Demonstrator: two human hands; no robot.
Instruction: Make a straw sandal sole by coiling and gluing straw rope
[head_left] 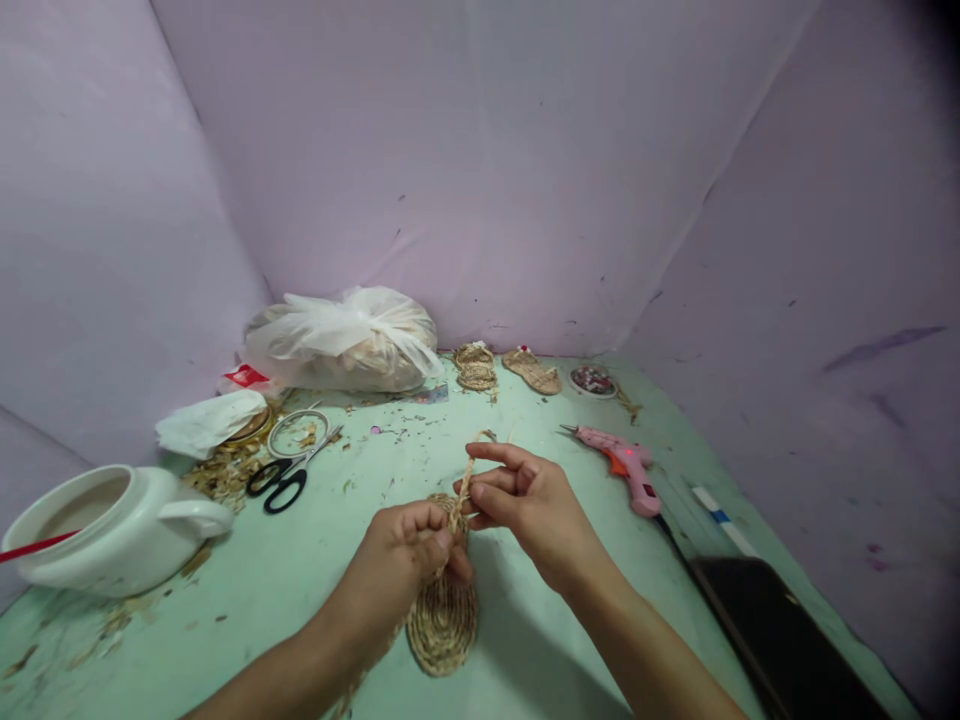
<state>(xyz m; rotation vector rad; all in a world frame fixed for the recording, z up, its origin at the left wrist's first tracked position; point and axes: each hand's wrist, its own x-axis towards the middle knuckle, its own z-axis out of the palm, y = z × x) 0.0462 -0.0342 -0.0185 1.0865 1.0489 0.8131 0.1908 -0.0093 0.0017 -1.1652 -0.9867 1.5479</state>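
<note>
A woven straw sole (442,625), coiled in oval rings, lies on the green table under my hands. Above it my left hand (420,545) pinches a braided straw cord (463,488) between thumb and fingers. The cord rises from there to my right hand (525,500), whose thumb and fingers close on it, the index finger stretched along its upper end. A loose tail of straw hangs below my left wrist. Part of the sole is hidden behind my fingers.
At left are black-handled scissors (289,475), a roll of tape (298,432) and a white pot (112,530). A plastic bag (345,340), small straw slippers (532,370) and a bowl of beads (592,381) stand behind. A pink glue gun (619,455) and a dark slab (787,630) lie right.
</note>
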